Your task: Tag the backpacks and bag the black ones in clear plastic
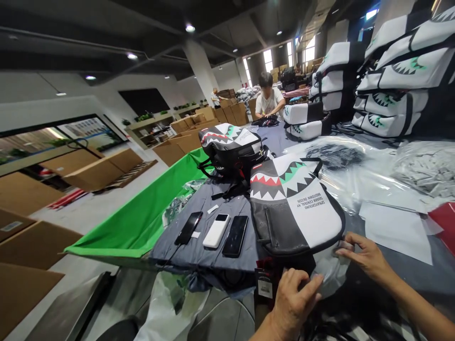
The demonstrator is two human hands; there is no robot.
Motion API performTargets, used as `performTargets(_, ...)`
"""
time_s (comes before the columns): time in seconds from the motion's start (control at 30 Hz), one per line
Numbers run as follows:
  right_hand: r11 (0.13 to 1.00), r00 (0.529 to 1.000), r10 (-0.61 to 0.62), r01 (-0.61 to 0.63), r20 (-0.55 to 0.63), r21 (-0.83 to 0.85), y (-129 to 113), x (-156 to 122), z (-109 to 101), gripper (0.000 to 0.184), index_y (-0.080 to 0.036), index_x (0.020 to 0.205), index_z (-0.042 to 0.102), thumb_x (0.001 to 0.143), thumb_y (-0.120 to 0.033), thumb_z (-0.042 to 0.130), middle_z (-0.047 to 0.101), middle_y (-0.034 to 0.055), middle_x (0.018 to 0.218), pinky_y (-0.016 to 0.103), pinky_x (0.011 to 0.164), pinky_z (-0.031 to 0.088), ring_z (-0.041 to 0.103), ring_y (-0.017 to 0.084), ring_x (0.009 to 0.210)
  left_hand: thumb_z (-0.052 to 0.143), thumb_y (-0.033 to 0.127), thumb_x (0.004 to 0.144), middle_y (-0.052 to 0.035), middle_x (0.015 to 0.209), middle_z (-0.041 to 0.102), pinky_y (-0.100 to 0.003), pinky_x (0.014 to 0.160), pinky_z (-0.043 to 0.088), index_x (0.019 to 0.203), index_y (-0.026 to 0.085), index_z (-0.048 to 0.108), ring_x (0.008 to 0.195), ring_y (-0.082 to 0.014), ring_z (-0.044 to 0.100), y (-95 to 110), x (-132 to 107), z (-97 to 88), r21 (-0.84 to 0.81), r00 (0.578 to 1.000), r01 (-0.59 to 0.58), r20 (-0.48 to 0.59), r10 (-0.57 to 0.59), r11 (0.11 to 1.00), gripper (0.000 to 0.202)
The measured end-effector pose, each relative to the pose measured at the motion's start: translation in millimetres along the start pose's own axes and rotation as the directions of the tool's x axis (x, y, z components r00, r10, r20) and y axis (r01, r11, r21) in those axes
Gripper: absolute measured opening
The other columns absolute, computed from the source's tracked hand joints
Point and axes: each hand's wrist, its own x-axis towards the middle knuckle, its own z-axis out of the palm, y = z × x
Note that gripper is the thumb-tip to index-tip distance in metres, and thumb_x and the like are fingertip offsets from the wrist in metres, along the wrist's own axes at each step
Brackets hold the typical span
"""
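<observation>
- A green cloth bin hangs at the table's left edge.
- A dark phone, a white power bank and a second phone lie side by side on grey cloth.
- The shark-mouth backpack lies flat just right of them, its near end towards the person.
- The left hand curls closed on a clear plastic bag at that near end.
- The right hand pinches the same bag by the backpack's near right corner.
- White paper sheets lie to the right.
</observation>
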Motion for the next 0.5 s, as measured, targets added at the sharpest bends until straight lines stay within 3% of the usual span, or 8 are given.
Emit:
performTargets(0.07,0.994,0.983,-0.044,0.025,-0.179,-0.105,5,-7,2,0.063,-0.023,0.07,0.052,0.074,-0.085,0.062,0.053,-0.0016,0.064,0.027,0.053,0.045,0.052,0.016,0.058,0.056,0.028,0.1,-0.0016,0.08,0.062,-0.027,0.063,0.042,0.117,0.023,0.067,0.068,-0.0141,0.055,4,2,2.6,0.052,1.0,0.001,-0.027,0.0,0.999,0.02)
performTargets(0.13,0.961,0.904,-0.206,0.114,-0.375,-0.253,5,-19,0,0.051,-0.023,0.081,0.055,0.083,-0.073,0.065,0.056,-0.0011,0.07,0.029,0.056,0.048,0.055,0.016,0.06,0.054,0.028,0.101,-0.0004,0.077,0.061,-0.027,0.062,0.038,0.109,0.022,0.068,0.066,-0.0138,0.052,6,4,4.1,0.064,0.999,0.006,-0.045,-0.003,0.998,0.017)
performTargets(0.17,0.923,0.848,-0.326,0.191,-0.417,-0.333,4,-25,0,0.041,-0.023,0.085,0.057,0.089,-0.062,0.066,0.057,-0.0005,0.073,0.029,0.058,0.05,0.057,0.016,0.062,0.054,0.028,0.102,-0.0003,0.076,0.061,-0.027,0.062,0.037,0.107,0.022,0.068,0.066,-0.0139,0.052,7,4,4.1,0.061,0.999,0.011,-0.036,-0.009,0.998,0.017)
performTargets(0.2,0.867,0.797,-0.453,0.288,-0.399,-0.408,2,-31,-1,0.028,-0.023,0.09,0.059,0.094,-0.05,0.066,0.059,0.0002,0.075,0.029,0.062,0.052,0.059,0.016,0.064,0.053,0.029,0.102,-0.0003,0.076,0.061,-0.027,0.062,0.037,0.107,0.023,0.068,0.067,-0.014,0.052,7,5,3.7,0.054,1.0,0.018,-0.017,-0.017,0.998,0.017)
performTargets(0.27,0.706,0.721,-0.66,0.499,-0.213,-0.502,-4,-38,0,0.01,-0.021,0.104,0.064,0.097,-0.028,0.063,0.067,0.0035,0.087,0.029,0.074,0.057,0.066,0.017,0.078,0.054,0.029,0.102,-0.0003,0.076,0.061,-0.028,0.063,0.037,0.107,0.023,0.068,0.068,-0.0142,0.052,6,6,1.7,0.043,1.0,0.026,0.016,-0.026,0.999,0.017)
performTargets(0.3,0.626,0.686,-0.721,0.587,-0.095,-0.513,-6,-39,1,0.015,-0.021,0.111,0.065,0.097,-0.022,0.061,0.07,0.0058,0.095,0.03,0.08,0.058,0.069,0.018,0.088,0.055,0.03,0.102,-0.0002,0.077,0.061,-0.027,0.064,0.038,0.108,0.023,0.068,0.069,-0.0143,0.053,6,6,0.5,0.037,0.999,0.026,0.027,-0.027,0.999,0.016)
performTargets(0.37,0.514,0.628,-0.774,0.696,0.078,-0.501,-8,-36,2,0.022,-0.019,0.117,0.067,0.096,-0.019,0.058,0.071,0.0092,0.106,0.034,0.09,0.059,0.068,0.021,0.103,0.055,0.03,0.102,-0.0003,0.077,0.062,-0.027,0.063,0.039,0.109,0.022,0.068,0.069,-0.0143,0.054,4,6,-1.2,0.025,0.999,0.018,0.029,-0.019,1.0,0.016)
performTargets(0.5,0.377,0.504,-0.836,0.814,0.215,-0.442,-5,-20,-2,0.011,-0.017,0.1,0.066,0.098,-0.022,0.057,0.071,0.0087,0.098,0.034,0.085,0.061,0.068,0.021,0.098,0.048,0.027,0.105,-0.0024,0.079,0.063,-0.028,0.071,0.049,0.101,0.016,0.066,0.071,-0.0143,0.055,9,1,2.2,0.078,0.998,0.022,-0.064,-0.017,0.997,0.021)
